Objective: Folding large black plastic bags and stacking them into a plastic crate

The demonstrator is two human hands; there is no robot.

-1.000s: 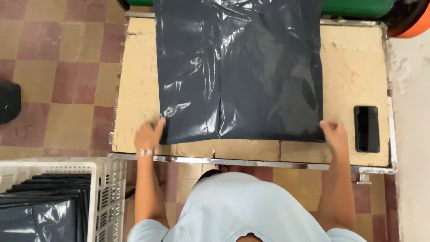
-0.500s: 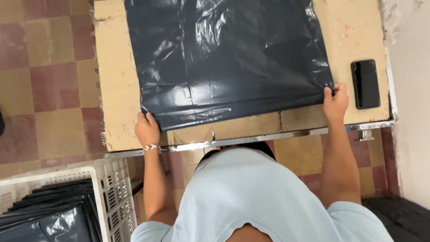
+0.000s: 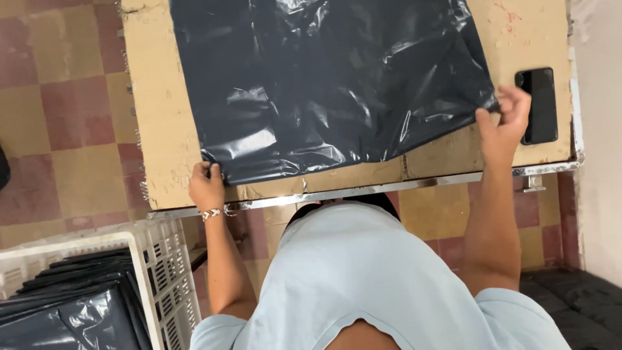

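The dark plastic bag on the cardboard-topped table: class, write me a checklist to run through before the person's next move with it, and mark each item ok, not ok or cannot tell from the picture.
1. Left hand pinches the near left corner of the dark plastic bag: ok.
2. Right hand grips the near right corner: ok.
3. Bag lies flat and smooth: not ok, it is wrinkled and the right corner is lifted.
4. Black phone clear of the bag: cannot tell, the right hand partly hides its edge.
5. Bag lies fully on the cardboard: cannot tell, its far edge is out of view.
6. White crate with stacked dark bags beside the left arm: ok.
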